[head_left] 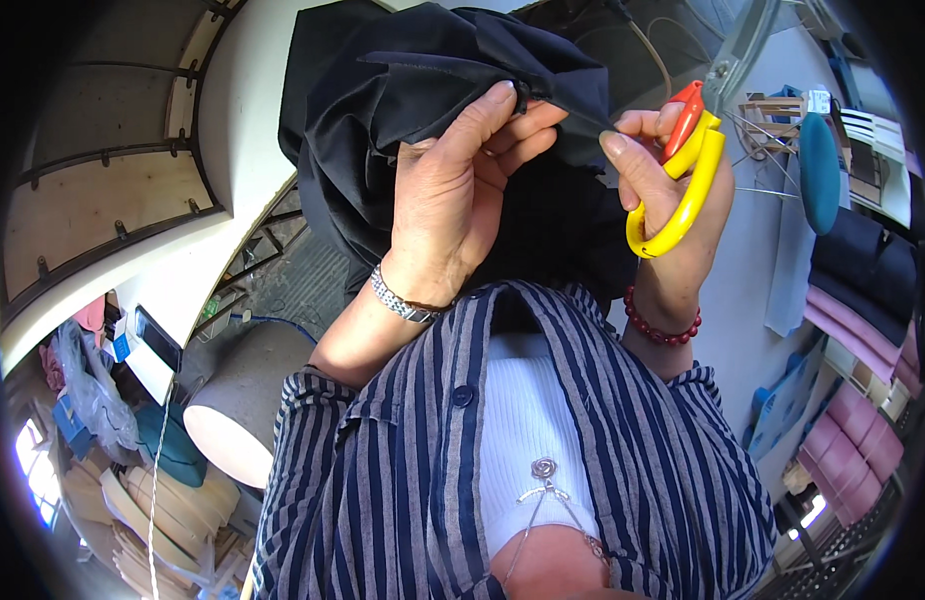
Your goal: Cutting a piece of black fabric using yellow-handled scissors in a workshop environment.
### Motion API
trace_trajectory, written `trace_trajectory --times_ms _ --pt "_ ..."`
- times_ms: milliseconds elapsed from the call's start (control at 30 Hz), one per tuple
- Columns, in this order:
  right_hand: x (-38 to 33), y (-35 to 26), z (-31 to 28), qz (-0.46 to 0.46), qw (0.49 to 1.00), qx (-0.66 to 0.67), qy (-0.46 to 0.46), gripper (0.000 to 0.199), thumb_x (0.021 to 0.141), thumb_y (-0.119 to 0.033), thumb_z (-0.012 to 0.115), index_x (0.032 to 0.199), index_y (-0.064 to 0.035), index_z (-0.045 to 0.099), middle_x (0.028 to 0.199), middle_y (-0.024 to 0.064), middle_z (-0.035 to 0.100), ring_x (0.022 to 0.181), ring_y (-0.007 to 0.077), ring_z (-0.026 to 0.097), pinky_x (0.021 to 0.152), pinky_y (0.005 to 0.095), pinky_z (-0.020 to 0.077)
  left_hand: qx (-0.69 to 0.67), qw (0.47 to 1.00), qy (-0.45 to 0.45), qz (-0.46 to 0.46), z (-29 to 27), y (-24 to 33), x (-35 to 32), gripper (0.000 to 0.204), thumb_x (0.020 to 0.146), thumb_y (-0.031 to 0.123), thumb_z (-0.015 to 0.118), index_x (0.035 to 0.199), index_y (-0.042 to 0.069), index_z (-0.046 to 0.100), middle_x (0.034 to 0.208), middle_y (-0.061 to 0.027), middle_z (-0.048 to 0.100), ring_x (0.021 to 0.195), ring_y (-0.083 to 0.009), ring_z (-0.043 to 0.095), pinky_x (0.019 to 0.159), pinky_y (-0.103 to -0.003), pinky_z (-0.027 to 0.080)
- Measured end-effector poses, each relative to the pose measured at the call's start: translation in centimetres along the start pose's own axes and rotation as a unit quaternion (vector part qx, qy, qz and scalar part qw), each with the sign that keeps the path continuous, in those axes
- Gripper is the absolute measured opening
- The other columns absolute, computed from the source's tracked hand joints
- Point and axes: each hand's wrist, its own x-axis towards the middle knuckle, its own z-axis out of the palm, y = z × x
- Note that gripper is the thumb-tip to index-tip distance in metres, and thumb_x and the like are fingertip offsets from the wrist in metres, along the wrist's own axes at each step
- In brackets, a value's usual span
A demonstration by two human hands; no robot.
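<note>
I see my left hand pinching crumpled black fabric at upper centre; my right hand grips yellow-handled plastic scissors just right.

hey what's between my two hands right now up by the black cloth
In the head view, only a narrow pinched fold of the black cloth bridges the left hand and the right hand, which holds yellow scissors.
</note>
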Motion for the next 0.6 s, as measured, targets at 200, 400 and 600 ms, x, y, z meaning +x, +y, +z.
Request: trace_trajectory --times_ms 200,400,600 --pt "-0.3 0.5 -0.2 0.055 0.997 0.041 -0.023 0.024 0.075 -0.002 0.069 0.089 -0.0053 0.050 0.078 0.0075 0.061 0.048 0.0053 0.049 0.043 0.0155 0.0371 -0.010 1.000 -0.006 0.008 -0.3 -0.2 -0.1 0.017 0.088 0.012 0.058 0.096 -0.001 0.064 0.091 -0.0137 0.067 0.088 -0.0222 0.066 0.080 -0.030 0.053" --pt "2.3 -0.7 -0.7 -0.040 0.998 -0.013 -0.038 0.022 0.076 -0.007 0.070 0.090 -0.0048 0.053 0.093 0.0130 0.066 0.043 0.0063 0.049 0.041 0.0161 0.0385 0.026 0.998 -0.012 0.047 0.1 -0.5 -0.2 0.014 0.087 0.009 0.058 0.095 -0.002 0.064 0.091 -0.0110 0.066 0.085 -0.0208 0.066 0.081 -0.031 0.053" --pt "6.2 0.7 -1.1 0.039 0.961 -0.104 -0.254 0.022 0.080 -0.016 0.068 0.091 -0.0042 0.055 0.075 0.0067 0.061 0.039 0.0045 0.041 0.039 0.0159 0.0336 0.027 0.998 -0.003 0.053 -0.2 -0.4 -0.3 0.013 0.087 0.008 0.058 0.095 -0.001 0.063 0.090 -0.0101 0.066 0.084 -0.0212 0.066 0.078 -0.031 0.054"
